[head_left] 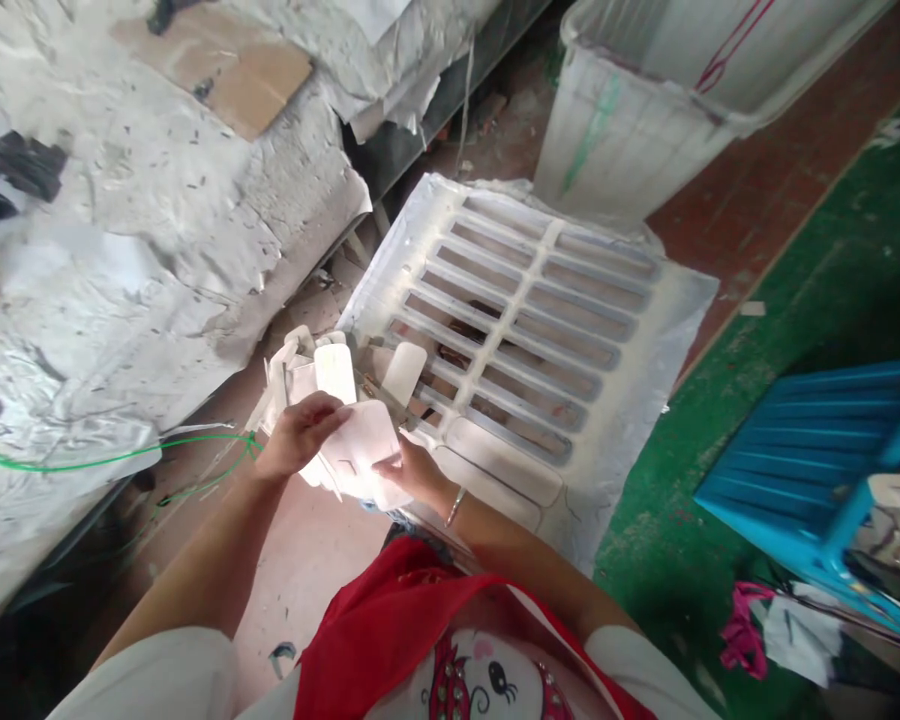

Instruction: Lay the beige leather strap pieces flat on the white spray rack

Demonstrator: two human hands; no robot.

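Left hand [300,437] and right hand [414,470] both pinch the white piece [364,435] at the slotted sheet's [504,322] near-left corner, where loose pieces [335,370] could slide off if bumped.

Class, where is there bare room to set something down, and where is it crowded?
Bare: slotted sheet, right of its slots; green floor between it and the blue plastic item. Crowded: white pieces by left hand and right hand.

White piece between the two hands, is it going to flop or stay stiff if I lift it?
The white piece likely stays fairly stiff, since its visible face shows no obvious sag. It's probably light, as it looks thin and sheet-like.
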